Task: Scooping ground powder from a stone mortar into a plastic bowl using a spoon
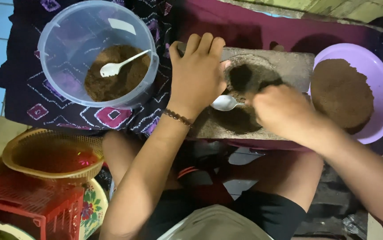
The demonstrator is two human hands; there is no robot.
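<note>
My left hand lies fingers-closed over the far left edge of a grey stone slab, gripping it. My right hand is closed on a metal spoon whose bowl points left over the slab. A round hollow in the slab holds dark brown powder just beyond the spoon. A beaded bracelet sits on my left wrist.
A clear plastic tub with brown powder and a white spoon stands at far left on patterned dark cloth. A purple bowl heaped with brown powder is at right. A yellow woven basket rests on a red crate at lower left.
</note>
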